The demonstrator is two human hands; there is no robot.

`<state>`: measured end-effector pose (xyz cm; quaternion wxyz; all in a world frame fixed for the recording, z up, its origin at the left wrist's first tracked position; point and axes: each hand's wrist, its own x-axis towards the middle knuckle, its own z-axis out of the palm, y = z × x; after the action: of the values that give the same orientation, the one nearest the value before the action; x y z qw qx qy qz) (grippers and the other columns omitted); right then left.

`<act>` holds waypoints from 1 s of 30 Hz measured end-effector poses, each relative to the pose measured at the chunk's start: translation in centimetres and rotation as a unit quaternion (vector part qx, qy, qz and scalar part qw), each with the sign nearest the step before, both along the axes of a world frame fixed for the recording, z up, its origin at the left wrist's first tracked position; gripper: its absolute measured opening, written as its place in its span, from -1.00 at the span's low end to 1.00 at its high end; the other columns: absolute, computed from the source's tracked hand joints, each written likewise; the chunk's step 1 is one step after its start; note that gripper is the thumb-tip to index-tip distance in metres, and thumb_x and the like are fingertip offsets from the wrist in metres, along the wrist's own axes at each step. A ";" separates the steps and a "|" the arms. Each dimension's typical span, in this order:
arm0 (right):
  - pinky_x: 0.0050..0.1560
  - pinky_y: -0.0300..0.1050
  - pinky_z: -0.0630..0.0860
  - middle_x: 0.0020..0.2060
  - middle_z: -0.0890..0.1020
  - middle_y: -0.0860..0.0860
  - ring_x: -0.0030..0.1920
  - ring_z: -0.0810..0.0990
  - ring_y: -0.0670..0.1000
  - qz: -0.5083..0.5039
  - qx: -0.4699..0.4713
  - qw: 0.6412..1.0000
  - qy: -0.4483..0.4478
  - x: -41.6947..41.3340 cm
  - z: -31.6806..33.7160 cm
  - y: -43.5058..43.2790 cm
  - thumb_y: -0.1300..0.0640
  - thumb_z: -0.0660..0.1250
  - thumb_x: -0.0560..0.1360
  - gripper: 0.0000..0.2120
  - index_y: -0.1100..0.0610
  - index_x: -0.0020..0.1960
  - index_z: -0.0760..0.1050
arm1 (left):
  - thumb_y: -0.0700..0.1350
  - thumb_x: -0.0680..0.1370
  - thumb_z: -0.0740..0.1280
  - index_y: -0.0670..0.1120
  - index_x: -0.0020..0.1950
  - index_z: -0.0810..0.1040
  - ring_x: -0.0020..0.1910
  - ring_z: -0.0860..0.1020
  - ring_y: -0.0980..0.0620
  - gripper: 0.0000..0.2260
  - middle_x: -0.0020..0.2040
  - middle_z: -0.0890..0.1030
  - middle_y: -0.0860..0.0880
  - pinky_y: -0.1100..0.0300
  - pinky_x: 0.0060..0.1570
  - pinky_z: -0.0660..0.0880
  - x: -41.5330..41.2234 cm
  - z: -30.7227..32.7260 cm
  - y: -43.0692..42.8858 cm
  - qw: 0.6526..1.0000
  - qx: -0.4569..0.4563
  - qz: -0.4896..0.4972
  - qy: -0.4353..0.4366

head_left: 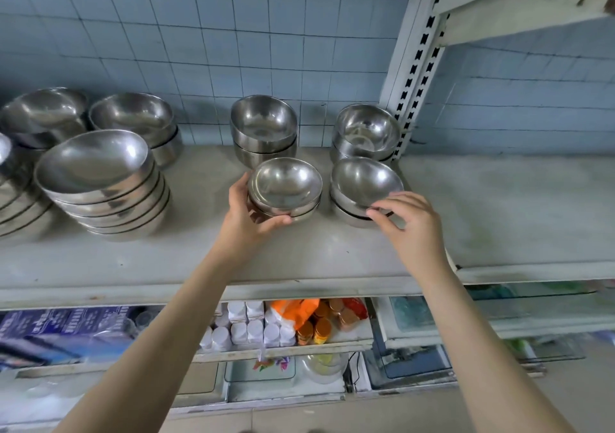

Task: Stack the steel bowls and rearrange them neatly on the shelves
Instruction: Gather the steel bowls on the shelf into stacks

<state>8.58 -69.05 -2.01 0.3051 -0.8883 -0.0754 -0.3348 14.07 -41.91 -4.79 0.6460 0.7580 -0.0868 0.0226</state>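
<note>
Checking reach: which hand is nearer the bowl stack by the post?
Right. Right hand just in front of the post stack; left hand grips the middle front stack, farther left.

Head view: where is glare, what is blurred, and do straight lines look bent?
Head view: glare spots shine inside the steel bowls, for example the small bowl stack in the left hand. Head view: the packages on the lower shelf at left are blurred. Head view: the wide lens curves the shelf edge and the wall tiles.

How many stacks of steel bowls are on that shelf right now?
8 stacks: four at left (outermost cut off by the frame), two at back, one held by the left hand, one by the right hand.
</note>
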 end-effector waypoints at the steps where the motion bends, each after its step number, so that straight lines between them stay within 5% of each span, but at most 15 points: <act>1: 0.09 -0.11 0.46 -0.19 0.71 0.02 0.01 0.59 0.05 -0.001 0.008 1.000 -0.010 -0.1 0.2 0.4 0.09 0.46 0.42 -0.84 0.19 -0.12 0.70 | -0.06 0.25 0.57 -0.08 0.48 0.14 0.22 0.51 0.24 -0.08 0.30 0.43 0.06 0.33 0.21 0.49 -0.3 0.0 0.7 1.000 -0.002 0.000 0.001; 6: 0.12 -0.03 0.52 -0.16 0.64 -0.11 0.08 0.56 -0.04 0.038 0.028 0.998 -0.047 0.2 2.1 4.2 0.11 0.48 0.43 -0.85 0.19 -0.10 0.70 | -0.22 0.32 0.59 -0.03 0.42 0.21 0.15 0.52 0.38 -0.20 0.25 0.46 0.11 0.28 0.27 0.42 -1.3 0.0 4.2 1.000 0.009 0.002 -0.017; 12: 0.22 -0.27 0.42 -0.15 0.71 -0.04 0.14 0.59 0.03 0.122 0.014 0.992 -0.029 1.4 3.9 10.2 0.04 0.41 0.47 -0.80 0.17 -0.11 0.70 | -0.14 0.33 0.60 0.10 0.45 0.12 0.32 0.45 0.26 -0.13 0.39 0.34 0.12 0.34 0.24 0.44 -1.4 -0.3 5.9 0.999 -0.027 -0.024 0.009; 25: 0.25 -0.42 0.33 -0.12 0.72 -0.08 0.19 0.56 -0.01 0.169 -0.043 0.983 0.065 2.5 1.6 13.5 0.14 0.48 0.44 -0.92 0.11 -0.08 0.71 | -0.05 0.29 0.61 -0.15 0.47 0.10 0.39 0.41 0.05 -0.06 0.42 0.35 -0.09 0.01 0.39 0.40 -1.2 -1.3 6.4 0.999 -0.017 -0.026 0.024; 30: 0.34 -0.33 0.34 0.09 0.66 -0.15 0.32 0.47 -0.08 0.182 -0.030 0.977 0.105 2.2 2.2 13.5 0.11 0.51 0.43 -0.74 0.08 0.11 0.68 | 0.00 0.27 0.63 -0.14 0.48 0.09 0.39 0.41 0.07 -0.02 0.42 0.34 -0.05 0.00 0.39 0.40 -1.2 -1.3 6.4 0.999 -0.027 -0.032 0.032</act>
<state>10.77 -55.60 0.20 0.3398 -0.8988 -0.2133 -0.1767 12.84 -35.49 -6.05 0.6691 0.7375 -0.0899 -0.0200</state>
